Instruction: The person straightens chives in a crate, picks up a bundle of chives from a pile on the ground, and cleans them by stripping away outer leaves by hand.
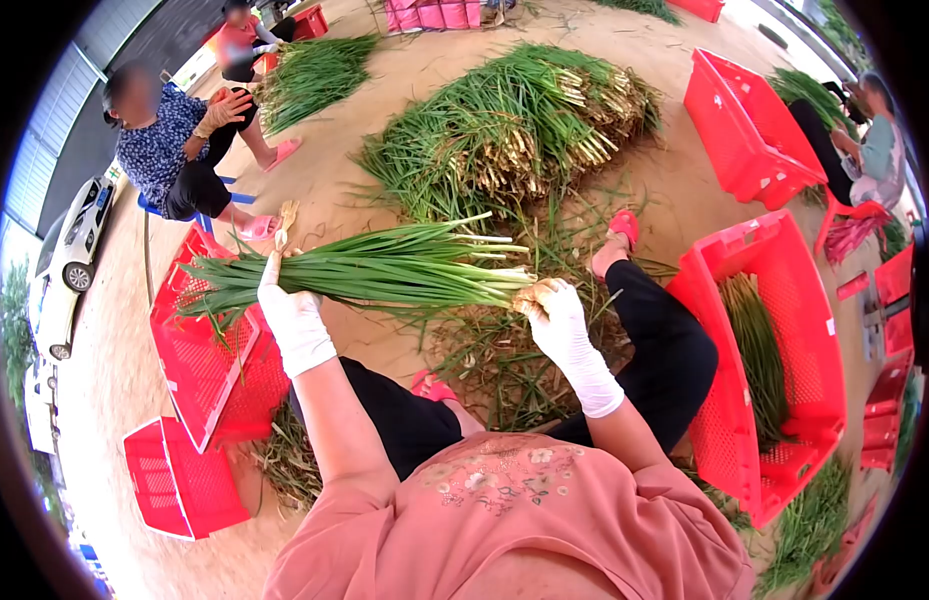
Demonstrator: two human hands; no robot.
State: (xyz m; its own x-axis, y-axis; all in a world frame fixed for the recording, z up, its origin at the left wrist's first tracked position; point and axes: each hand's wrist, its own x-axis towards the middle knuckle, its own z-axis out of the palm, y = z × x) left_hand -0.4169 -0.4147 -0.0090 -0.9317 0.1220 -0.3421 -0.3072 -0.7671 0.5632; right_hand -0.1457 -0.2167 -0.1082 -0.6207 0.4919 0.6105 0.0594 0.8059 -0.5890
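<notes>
A long bunch of green stalks [384, 268] lies level between my two gloved hands, its leafy tips to the left and pale root ends to the right. My left hand [292, 318], in a white glove, is closed around the leafy part, with a pale dry strip [285, 222] standing up at its fingers. My right hand [556, 318], also white-gloved, grips the root ends. Beyond the bunch a large heap of similar stalks [514, 130] rests on the ground. Loose leaves and trimmings [504, 370] lie below it, between my legs.
Red crates stand at the left [209, 340], lower left [179, 480] and upper right [749, 130]. The right crate [819, 350] holds stalks. One person [164, 140] sits at the left, another [874, 150] at the right, a third [239, 45] farther back.
</notes>
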